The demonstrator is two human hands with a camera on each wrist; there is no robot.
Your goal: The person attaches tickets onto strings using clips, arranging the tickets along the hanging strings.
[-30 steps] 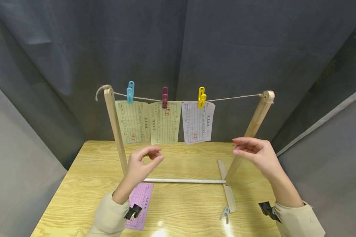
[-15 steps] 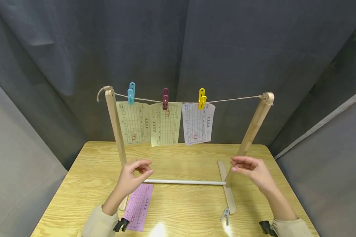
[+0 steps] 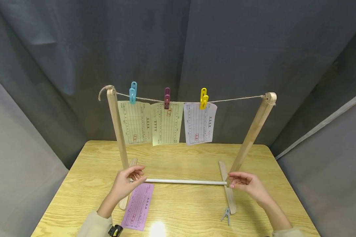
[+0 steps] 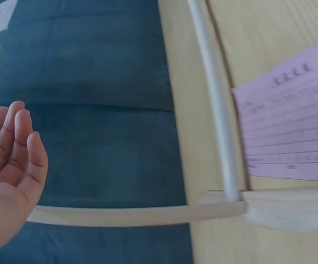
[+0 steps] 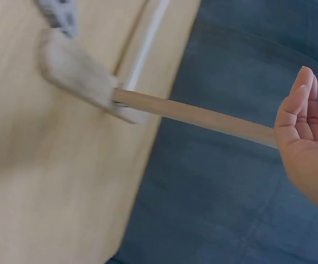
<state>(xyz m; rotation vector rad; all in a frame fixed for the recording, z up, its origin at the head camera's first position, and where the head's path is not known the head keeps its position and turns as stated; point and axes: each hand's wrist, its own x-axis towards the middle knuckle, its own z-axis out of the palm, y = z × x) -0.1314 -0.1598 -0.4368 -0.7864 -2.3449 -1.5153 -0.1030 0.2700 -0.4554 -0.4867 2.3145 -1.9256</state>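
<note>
My left hand (image 3: pixel 126 182) hovers above the table by the foot of the left post, fingers loosely curled around nothing. Just right of and below it, a pink printed slip (image 3: pixel 138 206) lies flat on the wood. My right hand (image 3: pixel 249 186), also loosely curled and holding nothing, overlaps the base of the right post (image 3: pixel 252 131) in the head view. A grey clothespin (image 3: pixel 226 215) lies below it, beside the right wooden foot. On the string hang two yellow-green slips (image 3: pixel 135 123) and a white slip (image 3: pixel 199 125), under a blue clothespin (image 3: pixel 133 93), a maroon clothespin (image 3: pixel 167 98) and a yellow clothespin (image 3: pixel 203 98).
The wooden stand's left post (image 3: pixel 117 128) and right post carry the string (image 3: pixel 240 98) between their tops. A white rod (image 3: pixel 184 181) joins them low down. The table (image 3: pixel 190 210) ends at a dark grey curtain (image 3: pixel 240 49) behind.
Both hands have come down and back from in front of the hanging slips, the left also shifting leftward. The slips and clothespins stay on the string.
</note>
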